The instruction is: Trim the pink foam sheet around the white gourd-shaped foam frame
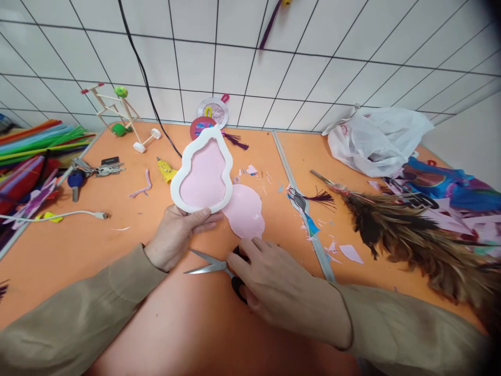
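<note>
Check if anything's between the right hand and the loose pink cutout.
Nothing visible. The right hand has its fingertips at the lower edge of the pink cutout. The scissors it holds point off to the left. The white frame in the left hand overlaps only the cutout's left side in view.

Desk point(176, 329), rear edge along the wall point(242, 68): stick model point(128, 110) left of centre; two pendants point(199, 128) at mid-edge, overlapping. Left edge: pipe cleaners point(43, 143); keys point(111, 169) to their right; cable end point(99, 214) before the keys. Centre: frame point(180, 189) in left hand point(174, 237), before the pendants; cutout point(246, 211) to its right; scissors point(213, 265) before both, handles at right hand point(276, 284). Rear right: bag point(378, 138); feather duster point(415, 224) before it.
</note>
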